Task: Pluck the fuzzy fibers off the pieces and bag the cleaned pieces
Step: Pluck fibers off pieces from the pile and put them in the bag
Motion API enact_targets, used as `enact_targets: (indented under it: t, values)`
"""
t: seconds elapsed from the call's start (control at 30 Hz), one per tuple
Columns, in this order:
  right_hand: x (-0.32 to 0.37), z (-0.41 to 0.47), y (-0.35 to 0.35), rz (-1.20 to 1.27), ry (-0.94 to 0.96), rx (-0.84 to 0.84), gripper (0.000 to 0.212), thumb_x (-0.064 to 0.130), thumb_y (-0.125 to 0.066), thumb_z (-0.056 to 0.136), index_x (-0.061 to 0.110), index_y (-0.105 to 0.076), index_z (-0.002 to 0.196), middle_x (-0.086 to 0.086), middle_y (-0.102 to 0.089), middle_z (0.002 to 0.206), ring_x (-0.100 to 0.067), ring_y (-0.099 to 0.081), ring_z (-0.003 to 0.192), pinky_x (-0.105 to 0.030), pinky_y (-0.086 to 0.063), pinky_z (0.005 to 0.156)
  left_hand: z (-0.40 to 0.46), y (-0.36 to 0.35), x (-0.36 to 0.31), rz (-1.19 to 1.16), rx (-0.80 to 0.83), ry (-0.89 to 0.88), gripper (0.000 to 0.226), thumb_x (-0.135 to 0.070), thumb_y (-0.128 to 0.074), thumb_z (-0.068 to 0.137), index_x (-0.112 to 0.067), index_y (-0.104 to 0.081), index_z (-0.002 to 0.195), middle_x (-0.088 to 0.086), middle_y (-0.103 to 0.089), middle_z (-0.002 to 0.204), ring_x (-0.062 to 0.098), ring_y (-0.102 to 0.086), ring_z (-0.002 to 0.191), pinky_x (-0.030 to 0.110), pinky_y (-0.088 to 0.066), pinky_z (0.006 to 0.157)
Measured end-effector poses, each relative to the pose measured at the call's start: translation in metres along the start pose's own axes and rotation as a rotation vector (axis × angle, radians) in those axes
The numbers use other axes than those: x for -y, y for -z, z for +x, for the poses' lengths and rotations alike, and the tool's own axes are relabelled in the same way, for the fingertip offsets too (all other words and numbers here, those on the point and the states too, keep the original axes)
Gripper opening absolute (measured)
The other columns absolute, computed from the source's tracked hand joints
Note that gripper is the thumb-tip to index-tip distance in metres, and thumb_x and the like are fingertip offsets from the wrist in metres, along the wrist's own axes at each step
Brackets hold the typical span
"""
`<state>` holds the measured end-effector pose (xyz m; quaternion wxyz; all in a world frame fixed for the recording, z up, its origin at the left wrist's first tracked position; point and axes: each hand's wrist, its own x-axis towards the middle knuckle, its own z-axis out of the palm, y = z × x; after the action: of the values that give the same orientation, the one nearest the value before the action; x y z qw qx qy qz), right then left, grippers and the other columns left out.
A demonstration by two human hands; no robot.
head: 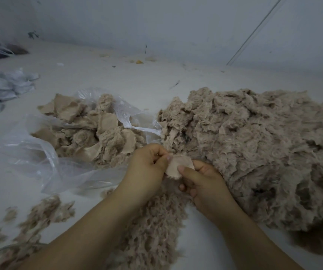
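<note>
1. The left hand (149, 164) pinches the left edge of a beige fabric piece (178, 164)
2. The right hand (201, 182) grips its right side, thumb on top
3. The piece sits between both hands, near the clear plastic bag (39, 152)

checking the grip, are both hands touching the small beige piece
Touching. The head view shows the left hand pinching the small beige piece at its left edge, and the right hand thumb pressed onto it.

Two hands (176, 172), one held piece (178, 165), one clear bag (45, 158), one big fuzzy heap (254, 149).
</note>
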<state>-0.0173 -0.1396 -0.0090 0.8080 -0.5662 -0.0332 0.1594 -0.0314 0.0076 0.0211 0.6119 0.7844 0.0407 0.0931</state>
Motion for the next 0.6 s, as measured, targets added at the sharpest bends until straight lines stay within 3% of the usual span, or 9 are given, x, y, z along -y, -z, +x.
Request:
enact_targets:
  t: [0.1, 0.17, 0.23, 0.33, 0.4, 0.43, 0.5, 0.6]
  values:
    - [-0.001, 0.001, 0.0, 0.012, -0.014, -0.056, 0.039, 0.006, -0.057, 0.096, 0.018, -0.07, 0.062, 0.003, -0.039, 0.052, -0.009, -0.041, 0.049, -0.021, -0.048, 0.051, 0.009, 0.016, 0.0, 0.075, -0.183, -0.042, 0.023, -0.012, -0.066, 0.09, -0.016, -0.063, 0.068, -0.005, -0.061, 0.053, 0.008, -0.051, 0.045, 0.023, -0.038, 0.049]
    - [-0.002, 0.001, 0.002, 0.004, -0.014, -0.08, 0.038, 0.004, -0.055, 0.097, 0.017, -0.073, 0.066, 0.001, -0.036, 0.052, -0.008, -0.04, 0.049, -0.022, -0.049, 0.053, 0.022, 0.039, 0.0, 0.269, -0.389, -0.137, 0.021, -0.014, -0.066, 0.089, -0.015, -0.062, 0.068, -0.003, -0.06, 0.057, 0.01, -0.054, 0.051, 0.017, -0.037, 0.049]
    - [-0.002, 0.001, 0.002, 0.0, -0.017, -0.089, 0.037, 0.005, -0.055, 0.097, 0.017, -0.075, 0.068, 0.001, -0.037, 0.052, -0.008, -0.041, 0.049, -0.023, -0.05, 0.056, 0.035, 0.065, 0.001, 0.497, -0.489, -0.202, 0.018, -0.015, -0.061, 0.091, -0.012, -0.058, 0.073, -0.003, -0.056, 0.061, 0.016, -0.053, 0.058, 0.022, -0.037, 0.052]
    - [-0.002, 0.001, 0.0, 0.004, -0.019, -0.082, 0.034, 0.007, -0.056, 0.097, 0.016, -0.076, 0.071, 0.001, -0.037, 0.054, -0.008, -0.041, 0.051, -0.023, -0.051, 0.057, 0.045, 0.085, 0.008, 0.896, -0.461, -0.156, 0.011, -0.013, -0.057, 0.092, -0.005, -0.058, 0.083, 0.015, -0.058, 0.082, 0.033, -0.051, 0.062, 0.035, -0.036, 0.054]
    - [-0.003, 0.002, 0.001, 0.009, -0.015, -0.08, 0.034, 0.007, -0.056, 0.097, 0.016, -0.076, 0.072, 0.001, -0.037, 0.055, -0.008, -0.041, 0.051, -0.023, -0.051, 0.056, 0.041, 0.08, 0.008, 1.036, -0.451, -0.229, 0.009, -0.008, -0.061, 0.086, 0.001, -0.061, 0.082, 0.022, -0.051, 0.093, 0.029, -0.04, 0.055, 0.031, -0.027, 0.048]
    - [-0.003, 0.002, 0.001, 0.007, -0.014, -0.081, 0.034, 0.007, -0.055, 0.097, 0.016, -0.076, 0.072, 0.001, -0.037, 0.055, -0.008, -0.041, 0.051, -0.024, -0.051, 0.057, 0.036, 0.072, 0.004, 1.031, -0.429, -0.296, 0.009, -0.006, -0.064, 0.083, 0.002, -0.06, 0.078, 0.02, -0.047, 0.091, 0.025, -0.036, 0.055, 0.027, -0.022, 0.047]
    - [-0.003, 0.002, 0.002, 0.002, -0.013, -0.078, 0.034, 0.007, -0.055, 0.098, 0.017, -0.075, 0.072, 0.001, -0.038, 0.055, -0.008, -0.042, 0.051, -0.024, -0.051, 0.057, 0.029, 0.052, -0.002, 0.967, -0.341, -0.414, 0.01, -0.01, -0.068, 0.08, -0.002, -0.062, 0.081, 0.013, -0.046, 0.092, 0.028, -0.047, 0.062, 0.025, -0.026, 0.047]
    - [-0.003, 0.002, 0.001, 0.004, -0.009, -0.069, 0.035, 0.006, -0.054, 0.097, 0.018, -0.075, 0.072, 0.003, -0.039, 0.054, -0.007, -0.043, 0.051, -0.023, -0.051, 0.056, 0.031, 0.018, -0.005, 0.854, -0.056, -0.338, 0.041, -0.039, -0.072, 0.082, -0.014, -0.059, 0.113, 0.003, -0.048, 0.11, 0.023, -0.057, 0.081, 0.033, -0.046, 0.062]
